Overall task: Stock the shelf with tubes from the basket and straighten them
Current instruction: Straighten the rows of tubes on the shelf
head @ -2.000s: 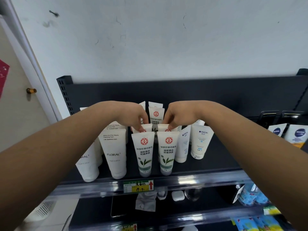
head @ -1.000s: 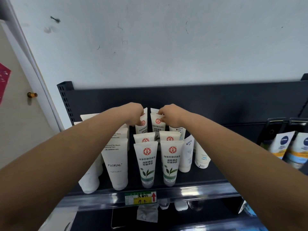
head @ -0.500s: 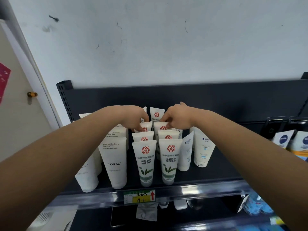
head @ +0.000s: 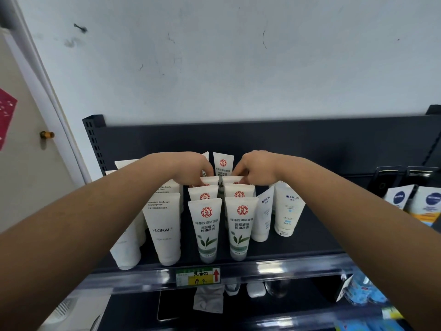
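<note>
Tubes [head: 205,226] white, red-emblemed, leaf-printed, upright

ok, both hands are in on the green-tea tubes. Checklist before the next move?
1. Left hand gripping the third-row left tube: ok, fingers curled onto its top edge.
2. Right hand gripping the third-row right tube: ok, same pinch.
3. Front left tube and front right tube upright, labels out: ok.
4. Back tube upright: ok.
5. Angled white tube squared to the front: not ok, it faces sideways.
6. Stock left in the basket: cannot tell, it is out of view.
</note>
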